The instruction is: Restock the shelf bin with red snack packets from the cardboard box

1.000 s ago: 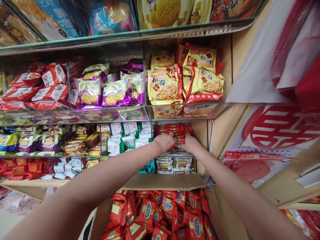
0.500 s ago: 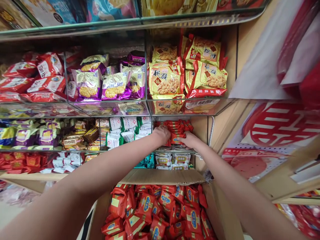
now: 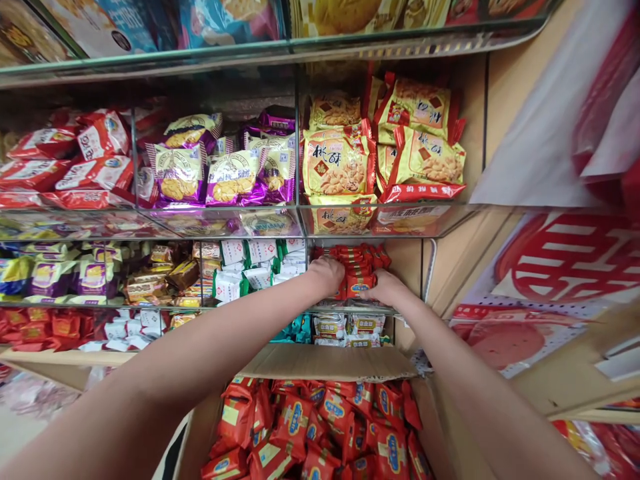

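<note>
My right hand (image 3: 391, 289), overlapping the front red packet (image 3: 360, 287) half a second ago, now sits at that packet's right end on the shelf (image 3: 357, 309). My left hand (image 3: 328, 276) stays left; I can't tell either grip's closure.

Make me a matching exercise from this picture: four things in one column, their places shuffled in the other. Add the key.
Things
1. Right hand
2. Cardboard box
3. Yellow-and-red packets
4. White-and-green packets

Places
A. One tier above the stacked red packets
B. At the right side of the stacked red packets
C. Low in the view, holding loose red packets
D. Left of the stacked red packets, past a divider

Pairs: 1-B, 2-C, 3-A, 4-D
</note>
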Action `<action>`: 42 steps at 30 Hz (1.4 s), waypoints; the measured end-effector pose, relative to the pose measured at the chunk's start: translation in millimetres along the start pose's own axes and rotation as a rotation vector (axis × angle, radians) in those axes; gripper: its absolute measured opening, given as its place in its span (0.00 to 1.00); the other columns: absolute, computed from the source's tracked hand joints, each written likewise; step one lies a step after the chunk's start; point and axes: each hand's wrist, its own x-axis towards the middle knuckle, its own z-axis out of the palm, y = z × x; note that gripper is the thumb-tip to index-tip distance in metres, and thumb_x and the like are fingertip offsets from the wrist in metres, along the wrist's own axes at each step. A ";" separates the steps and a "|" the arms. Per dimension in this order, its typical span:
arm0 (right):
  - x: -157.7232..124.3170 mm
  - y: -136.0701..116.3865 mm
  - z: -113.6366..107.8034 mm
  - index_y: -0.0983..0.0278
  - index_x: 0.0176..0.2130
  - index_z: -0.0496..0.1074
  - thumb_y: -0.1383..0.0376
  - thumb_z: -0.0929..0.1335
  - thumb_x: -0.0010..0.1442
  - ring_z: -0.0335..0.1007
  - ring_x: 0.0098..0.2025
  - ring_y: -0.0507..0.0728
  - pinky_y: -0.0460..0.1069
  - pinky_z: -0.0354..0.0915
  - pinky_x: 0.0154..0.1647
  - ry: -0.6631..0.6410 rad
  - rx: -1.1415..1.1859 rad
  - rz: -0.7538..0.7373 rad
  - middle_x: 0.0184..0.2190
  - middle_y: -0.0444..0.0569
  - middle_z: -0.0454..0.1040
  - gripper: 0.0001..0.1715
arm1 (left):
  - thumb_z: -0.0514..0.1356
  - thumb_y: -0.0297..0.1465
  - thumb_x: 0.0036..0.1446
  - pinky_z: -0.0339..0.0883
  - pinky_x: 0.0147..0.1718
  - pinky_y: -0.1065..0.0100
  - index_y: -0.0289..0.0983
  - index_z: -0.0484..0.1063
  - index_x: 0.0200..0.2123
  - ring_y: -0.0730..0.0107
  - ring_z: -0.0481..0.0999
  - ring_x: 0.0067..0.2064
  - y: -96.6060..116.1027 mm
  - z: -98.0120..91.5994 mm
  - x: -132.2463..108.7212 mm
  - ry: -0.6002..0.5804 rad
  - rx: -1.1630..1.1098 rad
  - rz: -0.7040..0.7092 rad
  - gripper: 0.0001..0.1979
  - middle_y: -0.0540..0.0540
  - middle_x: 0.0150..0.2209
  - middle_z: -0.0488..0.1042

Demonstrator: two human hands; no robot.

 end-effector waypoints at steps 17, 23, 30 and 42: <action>-15.4 -7.4 -11.4 0.67 0.48 0.65 0.51 0.71 0.42 0.68 0.47 0.61 0.49 0.63 0.43 0.048 -0.028 -0.033 0.47 0.57 0.71 0.38 | 0.54 0.34 0.57 0.66 0.37 0.68 0.40 0.69 0.34 0.68 0.71 0.33 22.3 68.3 -186.8 0.083 -0.413 0.810 0.06 0.49 0.31 0.72; -19.0 -7.2 -9.9 0.71 0.49 0.61 0.51 0.74 0.36 0.68 0.46 0.64 0.50 0.64 0.42 0.036 -0.048 0.039 0.45 0.60 0.71 0.46 | 0.56 0.31 0.53 0.63 0.47 0.63 0.43 0.69 0.38 0.64 0.71 0.44 18.6 141.5 -206.4 -0.025 -0.609 0.567 0.08 0.49 0.41 0.73; -18.0 -10.4 -11.4 0.70 0.52 0.60 0.48 0.70 0.44 0.66 0.48 0.63 0.52 0.62 0.46 0.136 0.010 -0.034 0.47 0.59 0.69 0.43 | 0.55 0.25 0.52 0.53 0.55 0.49 0.43 0.62 0.53 0.52 0.55 0.60 18.4 180.1 -217.3 0.065 -0.545 0.301 0.24 0.42 0.59 0.59; -220.6 -29.3 75.4 0.55 0.40 0.70 0.68 0.63 0.56 0.70 0.36 0.57 0.53 0.68 0.41 0.032 0.070 -0.812 0.33 0.46 0.74 0.12 | 0.56 0.23 0.49 0.58 0.54 0.52 0.39 0.72 0.33 0.53 0.61 0.56 22.4 193.9 -211.6 0.162 -0.752 0.100 0.08 0.42 0.53 0.67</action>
